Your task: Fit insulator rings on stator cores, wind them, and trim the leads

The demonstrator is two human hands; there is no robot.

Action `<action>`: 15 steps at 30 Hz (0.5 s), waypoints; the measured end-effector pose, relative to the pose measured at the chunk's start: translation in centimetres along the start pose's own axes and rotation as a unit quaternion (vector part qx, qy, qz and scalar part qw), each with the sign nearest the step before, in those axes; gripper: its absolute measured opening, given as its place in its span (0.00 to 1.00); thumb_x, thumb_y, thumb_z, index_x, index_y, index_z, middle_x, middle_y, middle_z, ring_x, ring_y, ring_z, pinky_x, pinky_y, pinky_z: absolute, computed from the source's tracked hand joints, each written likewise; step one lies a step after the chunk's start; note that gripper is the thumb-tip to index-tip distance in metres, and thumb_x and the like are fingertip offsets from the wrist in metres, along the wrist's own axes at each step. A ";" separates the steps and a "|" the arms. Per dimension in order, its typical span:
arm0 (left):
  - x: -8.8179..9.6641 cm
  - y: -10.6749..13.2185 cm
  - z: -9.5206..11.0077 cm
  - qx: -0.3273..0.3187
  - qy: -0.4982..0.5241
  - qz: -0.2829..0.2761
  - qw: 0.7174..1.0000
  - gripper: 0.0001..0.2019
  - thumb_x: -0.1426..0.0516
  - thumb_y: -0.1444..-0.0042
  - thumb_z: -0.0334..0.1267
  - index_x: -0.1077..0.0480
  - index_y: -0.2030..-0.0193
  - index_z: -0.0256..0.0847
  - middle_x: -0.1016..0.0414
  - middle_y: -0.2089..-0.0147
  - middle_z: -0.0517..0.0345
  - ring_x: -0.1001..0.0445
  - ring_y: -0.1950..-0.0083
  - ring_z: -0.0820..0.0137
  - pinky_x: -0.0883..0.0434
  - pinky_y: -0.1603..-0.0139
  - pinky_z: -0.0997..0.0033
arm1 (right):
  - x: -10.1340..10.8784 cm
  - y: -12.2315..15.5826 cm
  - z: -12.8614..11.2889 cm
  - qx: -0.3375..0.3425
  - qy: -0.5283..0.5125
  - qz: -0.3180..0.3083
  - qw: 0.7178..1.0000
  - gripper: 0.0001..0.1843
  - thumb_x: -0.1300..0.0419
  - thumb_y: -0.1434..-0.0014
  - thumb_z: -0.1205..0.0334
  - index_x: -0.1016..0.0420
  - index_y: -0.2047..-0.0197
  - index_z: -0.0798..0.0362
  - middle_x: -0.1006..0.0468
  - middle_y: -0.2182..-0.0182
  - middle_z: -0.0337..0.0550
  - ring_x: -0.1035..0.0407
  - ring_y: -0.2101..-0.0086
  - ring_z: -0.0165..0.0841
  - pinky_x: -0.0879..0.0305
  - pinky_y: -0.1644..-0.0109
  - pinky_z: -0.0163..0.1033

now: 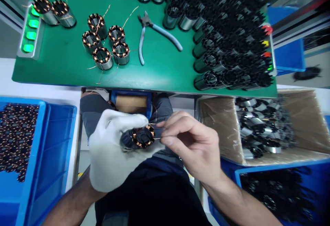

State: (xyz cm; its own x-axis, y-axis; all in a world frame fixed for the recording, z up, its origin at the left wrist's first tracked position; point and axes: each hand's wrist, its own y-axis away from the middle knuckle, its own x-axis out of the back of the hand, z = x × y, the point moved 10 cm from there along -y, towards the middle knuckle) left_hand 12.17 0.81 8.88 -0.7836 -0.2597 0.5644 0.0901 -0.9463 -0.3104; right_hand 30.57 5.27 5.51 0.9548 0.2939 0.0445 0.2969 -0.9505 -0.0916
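Note:
My left hand [113, 154], in a white glove, is wrapped round a motor stator [142, 137] with copper windings. The wound end of this stator faces right, towards my bare right hand [192, 142]. Thumb and fingertips of the right hand pinch a thin wire end [157, 138] that sticks out of the windings. Both hands are over my lap, in front of the green work surface [103, 81]. On that surface lie cutting pliers [146, 21] with light blue handles, their jaws pointing away from me. Left of the pliers stands a cluster of wound stators [102, 57] with loose wire ends.
Rows of unwound stators [206, 80] fill the right of the green surface. Two more wound ones [64, 14] lie near a button strip [31, 33] with green lights. A blue bin [42, 133] is at left, a lined carton [219, 126] of cores at right, above another blue bin [237, 176].

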 end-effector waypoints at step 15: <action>-1.4 0.8 1.3 -0.156 -0.137 0.019 0.978 0.17 0.33 0.37 0.39 0.29 0.44 0.51 0.18 0.53 0.54 0.16 0.55 0.58 0.20 0.50 0.57 | -3.4 1.8 4.6 -0.165 -0.215 0.028 0.962 0.04 0.19 0.31 0.54 0.05 0.56 0.42 0.09 0.58 0.42 0.16 0.56 0.34 0.17 0.48 0.38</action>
State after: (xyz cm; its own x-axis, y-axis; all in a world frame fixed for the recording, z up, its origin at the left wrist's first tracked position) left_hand 14.17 0.17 8.86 -0.5861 -0.3749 0.7183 -0.1107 -0.8411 -0.5294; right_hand 27.92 3.01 0.61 0.9083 0.1893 -0.3730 0.2921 -0.9254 0.2415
